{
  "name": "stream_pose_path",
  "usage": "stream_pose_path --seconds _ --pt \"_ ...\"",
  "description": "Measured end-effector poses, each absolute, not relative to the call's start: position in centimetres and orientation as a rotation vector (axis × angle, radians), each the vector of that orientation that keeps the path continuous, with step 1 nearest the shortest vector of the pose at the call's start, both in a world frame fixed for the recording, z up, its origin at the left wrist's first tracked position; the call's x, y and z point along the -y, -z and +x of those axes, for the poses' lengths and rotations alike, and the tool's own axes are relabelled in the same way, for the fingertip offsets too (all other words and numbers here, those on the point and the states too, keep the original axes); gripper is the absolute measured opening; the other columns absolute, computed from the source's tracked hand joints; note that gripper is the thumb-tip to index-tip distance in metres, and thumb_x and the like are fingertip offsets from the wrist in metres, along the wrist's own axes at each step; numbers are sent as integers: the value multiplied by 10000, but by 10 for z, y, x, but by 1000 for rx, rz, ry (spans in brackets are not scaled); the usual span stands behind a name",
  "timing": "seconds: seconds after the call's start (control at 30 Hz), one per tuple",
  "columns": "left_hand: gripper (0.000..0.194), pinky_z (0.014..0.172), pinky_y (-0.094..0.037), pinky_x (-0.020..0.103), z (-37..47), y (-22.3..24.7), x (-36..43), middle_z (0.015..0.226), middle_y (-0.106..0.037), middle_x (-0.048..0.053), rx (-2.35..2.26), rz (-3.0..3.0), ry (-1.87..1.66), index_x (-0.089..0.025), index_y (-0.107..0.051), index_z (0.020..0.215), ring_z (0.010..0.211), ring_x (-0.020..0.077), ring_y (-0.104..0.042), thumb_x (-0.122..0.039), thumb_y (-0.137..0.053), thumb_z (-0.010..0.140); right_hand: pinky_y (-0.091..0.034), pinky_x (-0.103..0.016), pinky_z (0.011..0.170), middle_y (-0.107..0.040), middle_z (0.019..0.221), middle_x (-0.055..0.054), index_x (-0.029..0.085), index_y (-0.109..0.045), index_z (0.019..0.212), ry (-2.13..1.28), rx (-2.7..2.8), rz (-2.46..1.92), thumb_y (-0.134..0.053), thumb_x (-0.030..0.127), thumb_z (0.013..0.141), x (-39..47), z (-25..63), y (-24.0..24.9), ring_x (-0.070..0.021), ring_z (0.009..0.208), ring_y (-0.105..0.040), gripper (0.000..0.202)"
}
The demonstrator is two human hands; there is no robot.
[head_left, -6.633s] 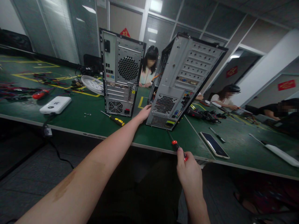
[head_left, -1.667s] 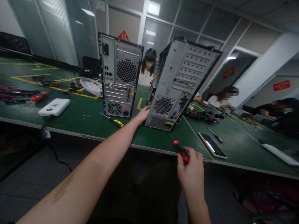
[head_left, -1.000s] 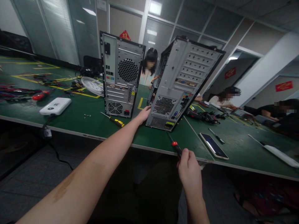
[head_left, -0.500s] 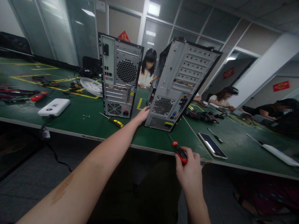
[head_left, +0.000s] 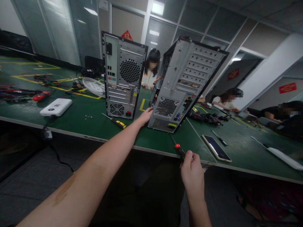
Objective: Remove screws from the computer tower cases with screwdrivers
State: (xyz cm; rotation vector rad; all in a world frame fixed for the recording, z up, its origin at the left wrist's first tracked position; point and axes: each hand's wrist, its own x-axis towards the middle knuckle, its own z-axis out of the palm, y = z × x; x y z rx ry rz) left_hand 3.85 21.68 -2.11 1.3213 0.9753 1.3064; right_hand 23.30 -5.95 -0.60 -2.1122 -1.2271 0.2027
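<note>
The right hand (head_left: 193,170) is wrapped around the handle of a red-and-black screwdriver (head_left: 180,151), its shaft slanting up and leftward to the bottom edge of a gray computer tower (head_left: 174,74). Whether the tip meets a screw there is too small to tell. That tower stands near the front edge of the green table (head_left: 153,140), rear panel toward the person, with an orange cable visible inside its open left side. The left hand (head_left: 146,116) lies against the tower's lower left side; its fingers are mostly hidden, so whether they grip cannot be told.

To the left stands a second computer tower (head_left: 119,91), also rear side forward. In front of it lies a yellow-and-black screwdriver (head_left: 118,123), with a few loose screws (head_left: 88,117) and a white power bank (head_left: 56,107) farther left. A smartphone (head_left: 216,148) rests to the right, a slim pen-like tool (head_left: 219,138) just beside it. Across the table sits another person (head_left: 149,77).
</note>
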Motion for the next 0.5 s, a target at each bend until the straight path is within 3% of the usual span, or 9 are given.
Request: stream_pose_path --seconds 0.27,0.5 --pt "566 1163 -472 432 38 22 -217 1477 -692 113 -954 1320 -1298 -220 -664 1394 1382 317 -626 -512 -652 909 -418 -352 684 -666 780 -74 266 -554 1019 -142 1296 -2062 -403 688 961 63 236 3 -305 744 -650 452" --pt "556 1158 -479 417 39 22 -218 1552 -634 117 -933 1341 -1300 -193 -657 1399 1393 308 -616 -479 -640 923 -467 -379 764 -586 1076 -116 226 -638 1138 125 1487 -1866 -492 485 930 66 237 11 -276 877 -624 363"
